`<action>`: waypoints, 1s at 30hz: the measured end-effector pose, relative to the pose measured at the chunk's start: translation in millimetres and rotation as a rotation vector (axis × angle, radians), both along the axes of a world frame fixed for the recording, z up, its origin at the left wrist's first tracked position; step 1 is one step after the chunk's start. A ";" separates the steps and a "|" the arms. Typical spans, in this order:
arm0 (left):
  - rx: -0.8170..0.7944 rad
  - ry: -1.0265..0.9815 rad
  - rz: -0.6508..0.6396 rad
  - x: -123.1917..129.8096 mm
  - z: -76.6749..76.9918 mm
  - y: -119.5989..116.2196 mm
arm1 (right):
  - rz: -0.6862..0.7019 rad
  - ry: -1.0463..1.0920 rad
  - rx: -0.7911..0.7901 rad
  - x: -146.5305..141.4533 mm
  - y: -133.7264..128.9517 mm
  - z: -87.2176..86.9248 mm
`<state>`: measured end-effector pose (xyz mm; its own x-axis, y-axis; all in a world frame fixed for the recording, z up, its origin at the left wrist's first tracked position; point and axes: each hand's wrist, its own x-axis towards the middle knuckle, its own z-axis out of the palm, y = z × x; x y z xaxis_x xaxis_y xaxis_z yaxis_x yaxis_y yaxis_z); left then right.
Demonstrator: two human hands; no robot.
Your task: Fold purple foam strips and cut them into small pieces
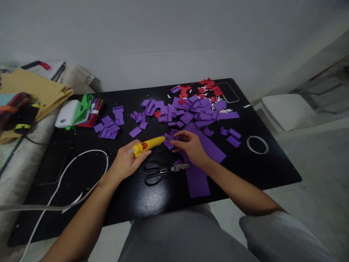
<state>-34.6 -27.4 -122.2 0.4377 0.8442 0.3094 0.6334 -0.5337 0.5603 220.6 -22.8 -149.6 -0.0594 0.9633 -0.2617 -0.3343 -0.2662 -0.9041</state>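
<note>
My left hand (127,160) is closed around a yellow glue gun (149,144), its nozzle pointing right. The tip is close to a small purple piece (168,141), which the fingers of my right hand (189,145) pinch; whether tip and piece touch, I cannot tell. Under and beside my right hand lie large purple sheets (198,182). Black-handled scissors (154,174) rest below my hands, their blades toward the right. Many cut and folded purple pieces (200,107) are heaped beyond my right hand.
Red pieces (211,86) and white scraps lie at the back right. A white ring (257,145) sits on the black table (278,174). Green, red and purple bundles (84,109) lie at left, beside a white cord (58,185). A white stool (285,109) stands at right.
</note>
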 end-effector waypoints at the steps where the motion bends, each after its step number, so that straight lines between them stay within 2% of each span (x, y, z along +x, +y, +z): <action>1: 0.000 -0.003 -0.001 -0.4 -0.2 -0.2 | -0.002 -0.003 0.003 0.0 -0.1 0.3; 13: 0.024 -0.047 -0.077 4.7 4.1 -5.3 | -0.003 -0.046 0.092 -1.4 -2.3 0.7; 25: 0.017 0.017 -0.029 3.3 1.7 -2.7 | 0.048 0.000 0.106 -1.4 -2.7 1.7; 30: 0.037 -0.005 -0.042 2.0 1.7 -3.8 | 0.015 0.021 0.087 -0.9 -2.1 3.7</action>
